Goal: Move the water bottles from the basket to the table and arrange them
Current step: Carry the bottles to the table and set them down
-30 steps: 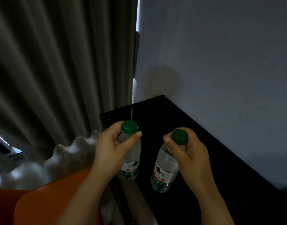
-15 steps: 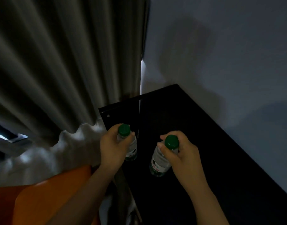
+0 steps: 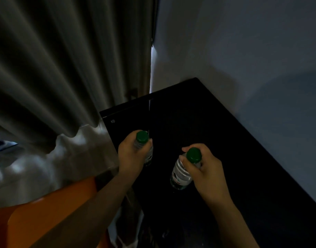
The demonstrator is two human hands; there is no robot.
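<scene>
My left hand curled round a green-capped bottle left of centre, my right hand gripping a second bottle at its neck, both over the black table, grey curtain upper left

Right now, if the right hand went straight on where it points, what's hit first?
Probably the wall beside the curtain. The right hand, gripping the right bottle, points across bare table, right of the left hand and left bottle; depth unclear.

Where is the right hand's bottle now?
Head view, right of centre: the bottle is gripped at its neck by the right hand, over the black table, right of the other bottle.
</scene>
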